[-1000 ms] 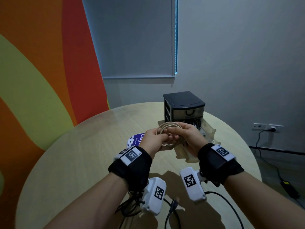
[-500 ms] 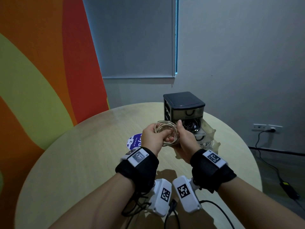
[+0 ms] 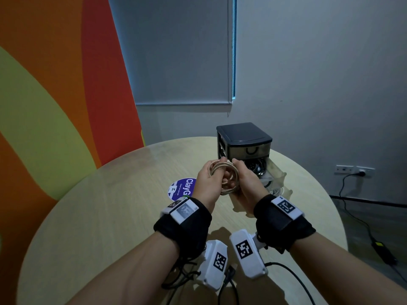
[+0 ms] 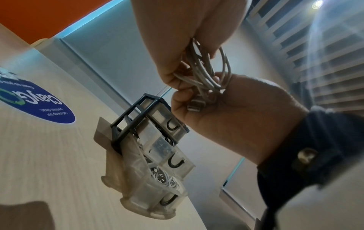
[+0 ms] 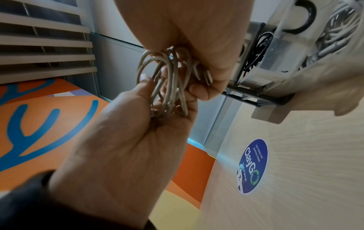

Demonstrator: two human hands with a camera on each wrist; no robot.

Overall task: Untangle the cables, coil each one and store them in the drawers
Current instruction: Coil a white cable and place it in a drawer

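A beige cable [image 3: 223, 178], wound into a small coil, is held up over the table between both hands. My left hand [image 3: 206, 181] grips its left side and my right hand [image 3: 245, 183] grips its right side, thumbs up. The left wrist view has the coil [image 4: 206, 74] pinched between both hands, its USB plug [image 4: 195, 105] lying against the right palm. Just behind stands the dark drawer unit [image 3: 242, 139], top drawer closed, lower drawers pulled out. One open drawer holds a black coil [image 3: 256, 167], the lowest a white cable [image 4: 165, 179].
The round wooden table [image 3: 110, 216] carries a blue round sticker [image 3: 182, 189] left of my hands. Loose black cables [image 3: 179, 275] lie near the table's front edge under my wrists. A wall socket with a plugged lead [image 3: 361, 172] is at the right.
My right hand has turned from lying over the coil to gripping it from the side, thumb up. Both wrists have drawn closer together, and the coil now shows more fully.
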